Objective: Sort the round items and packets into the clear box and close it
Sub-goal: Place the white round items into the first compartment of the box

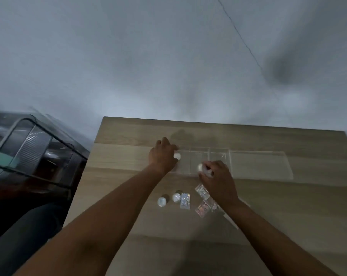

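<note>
Holding one white ball in your left hand at the clear box's left end, another ball pinched in your right hand over its near wall, so both can drop into compartments. Lid lies open beyond your right hand. Two balls and glitter packets wait just behind your wrists.

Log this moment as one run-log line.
left hand: holds round item at box | right hand: holds round item at box | lid: open | two rounds, packets on table
</note>
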`<state>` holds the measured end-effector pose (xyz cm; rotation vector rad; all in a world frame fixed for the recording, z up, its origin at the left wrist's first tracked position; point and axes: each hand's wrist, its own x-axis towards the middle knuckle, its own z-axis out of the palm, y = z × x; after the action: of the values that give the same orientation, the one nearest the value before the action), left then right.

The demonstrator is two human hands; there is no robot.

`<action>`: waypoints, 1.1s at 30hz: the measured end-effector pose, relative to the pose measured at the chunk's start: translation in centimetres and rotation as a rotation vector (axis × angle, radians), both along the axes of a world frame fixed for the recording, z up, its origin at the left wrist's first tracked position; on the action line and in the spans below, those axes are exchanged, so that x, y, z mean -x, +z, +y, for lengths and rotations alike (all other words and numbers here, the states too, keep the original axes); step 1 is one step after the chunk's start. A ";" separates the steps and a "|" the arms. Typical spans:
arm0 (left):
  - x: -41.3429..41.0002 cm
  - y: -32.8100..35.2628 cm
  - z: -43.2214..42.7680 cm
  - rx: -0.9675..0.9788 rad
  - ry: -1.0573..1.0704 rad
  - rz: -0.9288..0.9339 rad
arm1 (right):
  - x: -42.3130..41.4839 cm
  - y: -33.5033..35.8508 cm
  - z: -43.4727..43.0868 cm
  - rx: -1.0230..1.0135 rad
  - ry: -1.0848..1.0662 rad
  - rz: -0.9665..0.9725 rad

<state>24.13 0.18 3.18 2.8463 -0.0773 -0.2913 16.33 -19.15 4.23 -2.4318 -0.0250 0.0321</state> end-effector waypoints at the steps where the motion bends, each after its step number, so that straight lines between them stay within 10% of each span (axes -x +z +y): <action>1: 0.4 0.1 0.2 0.043 0.025 -0.029 | -0.9 0.2 0.4 0.019 0.024 0.011; 9: 3.4 -0.3 1.3 0.523 0.443 0.021 | -5.9 0.4 3.6 0.256 0.274 0.008; 19: 3.3 -0.5 1.0 0.611 0.531 0.036 | -8.1 0.0 5.5 0.675 0.504 0.027; 33: 4.4 0.2 2.0 0.644 0.531 0.046 | -6.4 -0.4 5.6 0.561 0.348 -0.042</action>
<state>19.72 2.18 3.38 2.1178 0.4948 -0.1716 22.73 -13.59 3.85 -2.9555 -0.5219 0.1645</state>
